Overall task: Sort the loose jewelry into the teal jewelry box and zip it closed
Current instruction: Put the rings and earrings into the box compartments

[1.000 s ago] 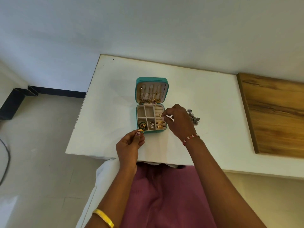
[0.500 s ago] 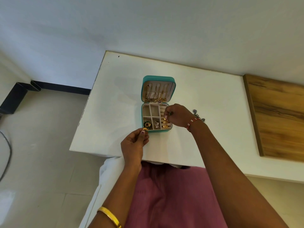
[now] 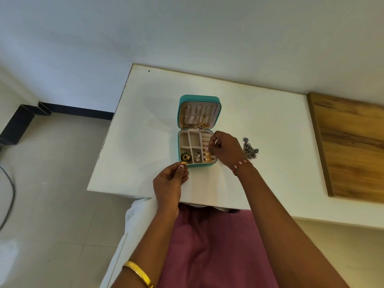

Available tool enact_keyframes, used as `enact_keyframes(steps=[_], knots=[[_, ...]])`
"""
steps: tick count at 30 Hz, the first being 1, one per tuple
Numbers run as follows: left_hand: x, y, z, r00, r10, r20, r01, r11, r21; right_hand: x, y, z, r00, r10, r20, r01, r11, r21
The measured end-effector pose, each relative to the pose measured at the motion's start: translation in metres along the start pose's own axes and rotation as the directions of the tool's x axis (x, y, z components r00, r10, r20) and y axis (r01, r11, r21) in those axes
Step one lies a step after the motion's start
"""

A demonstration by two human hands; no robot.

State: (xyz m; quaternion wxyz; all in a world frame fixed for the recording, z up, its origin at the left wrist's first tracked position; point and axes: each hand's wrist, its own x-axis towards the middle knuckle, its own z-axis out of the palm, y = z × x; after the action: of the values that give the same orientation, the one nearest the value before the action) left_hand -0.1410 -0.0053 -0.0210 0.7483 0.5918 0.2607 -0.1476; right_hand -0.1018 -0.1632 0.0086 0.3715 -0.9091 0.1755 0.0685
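— Over the right-hand column of the teal jewelry box [image 3: 181, 151], where's the right hand [image 3: 225, 149]?

— Curled above the ring rolls, fingertips drawn together as if pinching something small; what it holds I cannot tell. Compared with a second ago, it has slid inward over the box edge, and half a second ago it sat much the same.

— And the left hand [image 3: 167, 182]?

— Just in front of the box's near-left corner, thumb and forefinger pinching a small gold ring [image 3: 184, 163]. It held that ring the same way in both earlier pictures and has barely shifted relative to the box.

— The box itself?

— Open on the white table [image 3: 133, 142], lid standing up at the far side with gold chains [image 3: 195, 125] hanging inside. In the tray, a green and gold piece [image 3: 185, 156] fills the near-left compartment, silvery pieces [image 3: 197, 157] lie in the near-middle one, and gold rings [image 3: 208, 156] sit in the near-right rolls. None of these has changed place.

— Anything loose?

— A silver flowered piece [image 3: 250, 150] lies on the table to the right of the box, beyond the right wrist, more exposed now than half a second ago. Further right of the box is a wooden board [image 3: 351, 146].
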Motion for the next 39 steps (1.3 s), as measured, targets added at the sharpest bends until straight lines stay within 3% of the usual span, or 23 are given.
enact_keyframes(steps=[6, 11, 22, 30, 34, 37, 39], knots=[[-0.001, 0.000, 0.002, 1.000, 0.010, 0.009, -0.011, 1.000, 0.020, -0.026, 0.002, 0.003, 0.964, 0.024, -0.266, 0.027, 0.982, 0.185], [-0.004, 0.000, 0.003, 0.999, 0.037, 0.035, -0.040, 0.996, 0.078, -0.057, -0.009, 0.030, 0.979, 0.002, -0.205, 0.062, 0.950, 0.306], [-0.005, 0.002, 0.002, 0.985, 0.158, 0.075, -0.171, 0.962, 0.213, -0.067, -0.018, 0.037, 0.983, -0.063, -0.171, 0.100, 0.971, 0.217], [-0.006, 0.001, 0.003, 0.991, 0.114, 0.073, -0.124, 0.980, 0.156, -0.061, -0.018, 0.030, 0.993, -0.034, -0.113, 0.060, 0.968, 0.242], [-0.003, 0.000, 0.002, 0.996, 0.079, 0.034, -0.081, 0.995, 0.065, -0.039, -0.010, 0.012, 0.974, 0.002, -0.225, 0.060, 0.961, 0.269], [-0.002, 0.000, 0.002, 0.999, 0.047, 0.016, -0.047, 0.998, 0.029, -0.021, -0.002, 0.001, 0.947, -0.079, -0.312, 0.107, 0.992, 0.073], [-0.002, 0.000, 0.002, 0.999, 0.035, 0.019, -0.036, 0.999, 0.025, -0.012, 0.003, 0.001, 0.950, -0.126, -0.287, 0.118, 0.992, -0.045]])
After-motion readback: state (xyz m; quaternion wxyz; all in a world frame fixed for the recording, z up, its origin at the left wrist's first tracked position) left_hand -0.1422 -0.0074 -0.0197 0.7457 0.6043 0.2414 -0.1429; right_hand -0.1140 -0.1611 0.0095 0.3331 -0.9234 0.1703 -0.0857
